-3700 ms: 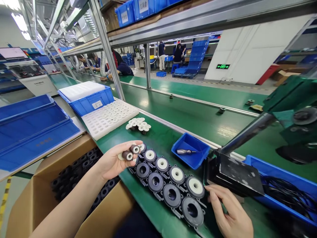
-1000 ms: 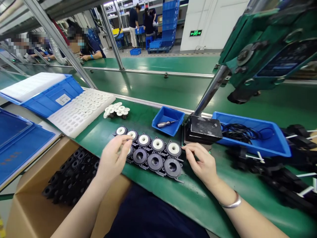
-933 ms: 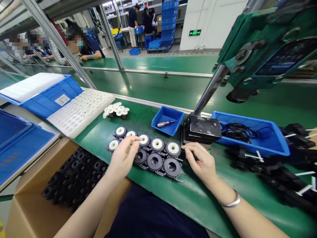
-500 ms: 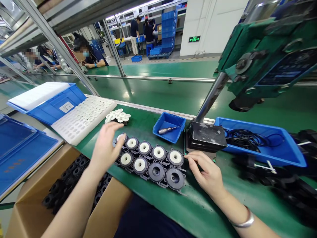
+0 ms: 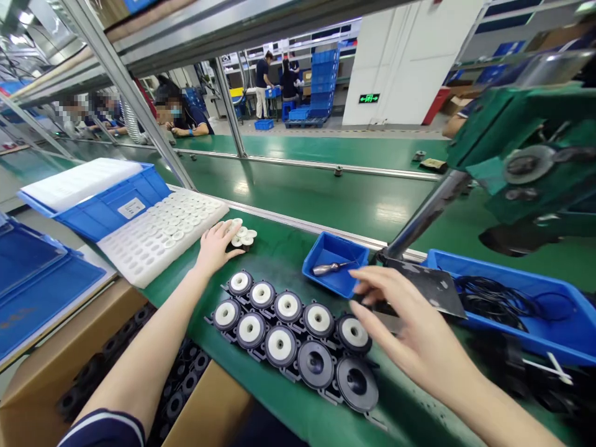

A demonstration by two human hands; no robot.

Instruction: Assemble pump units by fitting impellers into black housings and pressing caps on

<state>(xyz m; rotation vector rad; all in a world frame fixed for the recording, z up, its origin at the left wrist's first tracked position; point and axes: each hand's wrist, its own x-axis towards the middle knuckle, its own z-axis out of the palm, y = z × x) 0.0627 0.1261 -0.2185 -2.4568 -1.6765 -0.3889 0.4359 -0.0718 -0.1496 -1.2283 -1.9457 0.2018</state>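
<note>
We see the left hand (image 5: 216,248) with its fingers spread loosely over one cluster of white caps (image 5: 246,236), too hidden to count; whether they grip any, we cannot tell. The right hand (image 5: 361,288) has its fingers parted, and we see them holding nothing. Just beyond them sits one blue tray (image 5: 326,282) with one screwdriver (image 5: 325,269). Between both hands' fingers we count ten black discs (image 5: 305,365), two rows of five: eight carry white rings (image 5: 274,351), two are bare, on the near side of the right fingertips.

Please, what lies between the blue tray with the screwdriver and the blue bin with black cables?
Head view: the black machine base, partly hidden by the right hand.
</note>
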